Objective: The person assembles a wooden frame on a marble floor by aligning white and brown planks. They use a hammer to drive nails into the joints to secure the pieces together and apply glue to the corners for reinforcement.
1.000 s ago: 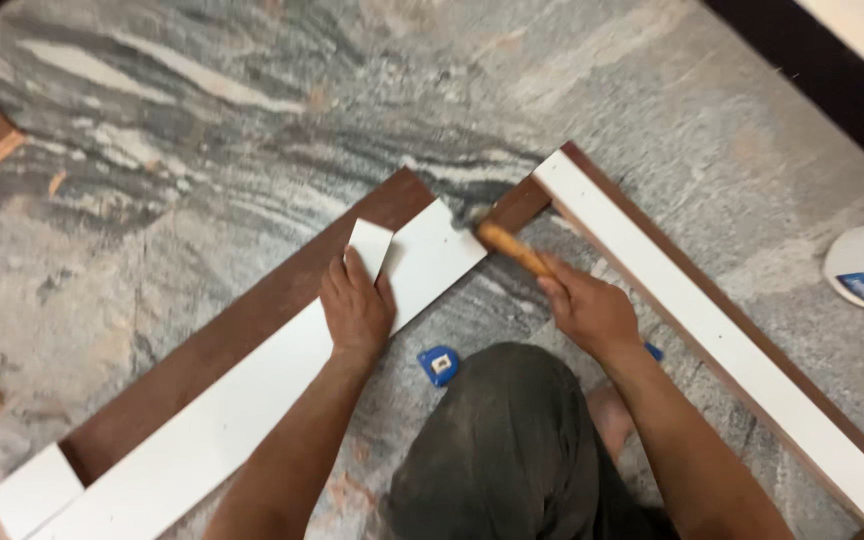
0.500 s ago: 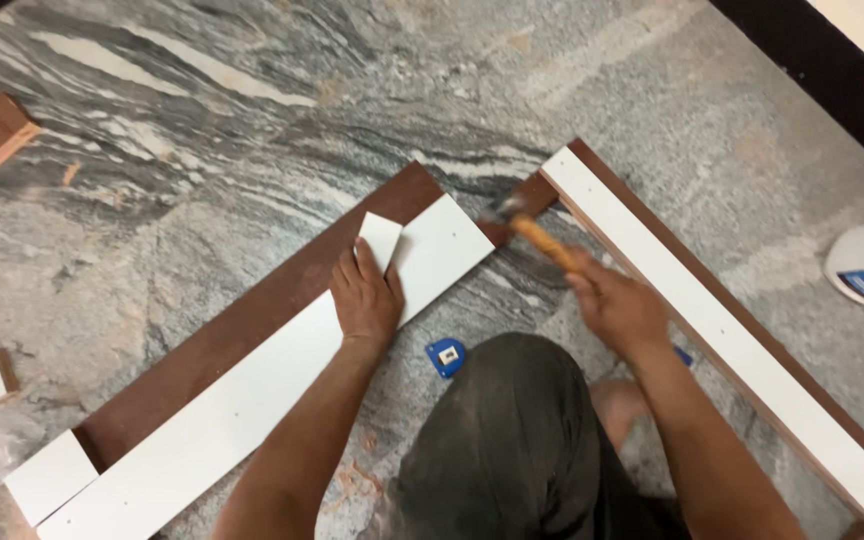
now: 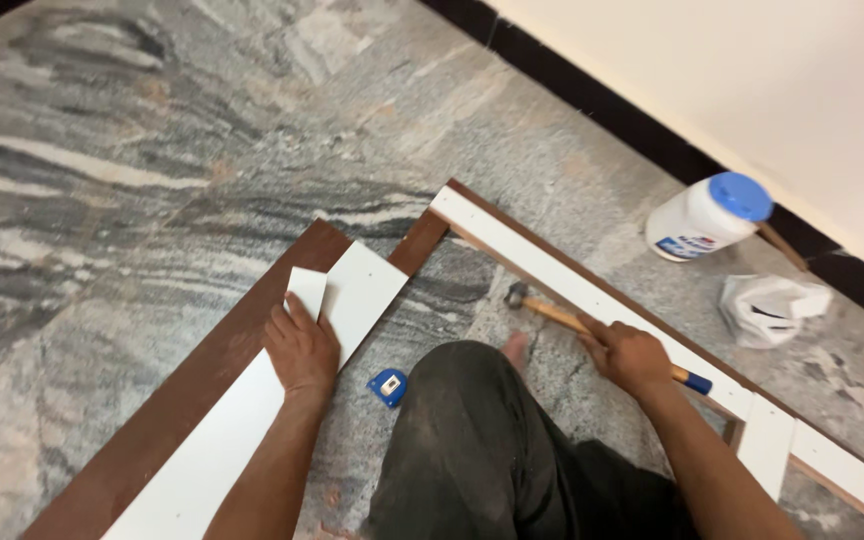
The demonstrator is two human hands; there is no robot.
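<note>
My left hand (image 3: 302, 347) presses flat on a long white strip (image 3: 252, 400) that lies on a brown board (image 3: 202, 390) on the floor. Its fingertips touch a small white piece (image 3: 307, 290) near the board's far end. My right hand (image 3: 632, 355) grips the wooden handle of a hammer (image 3: 562, 315), whose metal head (image 3: 517, 296) rests low on the floor beside a second brown board topped with a white strip (image 3: 552, 265). The two boards meet at a corner (image 3: 422, 240) ahead of my knee.
A small blue tape measure (image 3: 388, 386) lies on the grey stone floor by my knee (image 3: 472, 420). By the wall at the right stand a white jar with a blue lid (image 3: 707, 215) and a crumpled white bag (image 3: 767, 310). A short white cross piece (image 3: 767, 450) sits at lower right.
My right hand has pulled the hammer away from the corner joint and lowered it to the floor on the right. The view has swung right, showing the jar and bag. My left hand stays put.
</note>
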